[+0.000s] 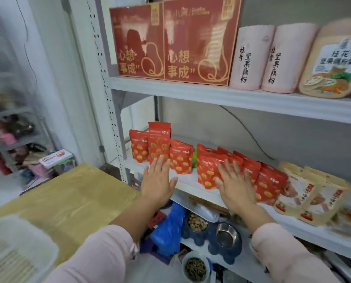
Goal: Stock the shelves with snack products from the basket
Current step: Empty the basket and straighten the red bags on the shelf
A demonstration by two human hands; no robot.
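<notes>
Soft, even indoor light, faint shadows. Motion blur smears everything. Wide-angle distortion bows the shelf post [107, 92].

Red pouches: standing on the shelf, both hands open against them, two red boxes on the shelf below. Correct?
One thing is off: the head view shows the two red boxes on the upper shelf, above the red pouches, not below. The rest holds: left hand and right hand are both open, flat against the pouches.
</notes>
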